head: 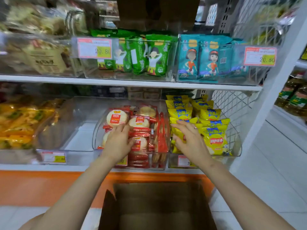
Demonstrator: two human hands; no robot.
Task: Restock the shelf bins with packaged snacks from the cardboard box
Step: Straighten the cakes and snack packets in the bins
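Glossy plastic snack packets [214, 138] sit in clear plastic bins [99, 130]; matt brown cardboard box [157, 206] below.

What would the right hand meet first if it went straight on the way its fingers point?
The yellow chip bags in the right-hand clear bin. The right hand points forward into that stack, with its fingertips right at the bags. Whether they touch is unclear from this view.

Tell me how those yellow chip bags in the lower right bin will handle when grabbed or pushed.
The yellow chip bags look puffed with air, so they are probably light for their size and squashy. Their glossy film likely slides easily; packed close in the clear bin, a pushed one may nudge its neighbours. Chips crush, so grip gently.
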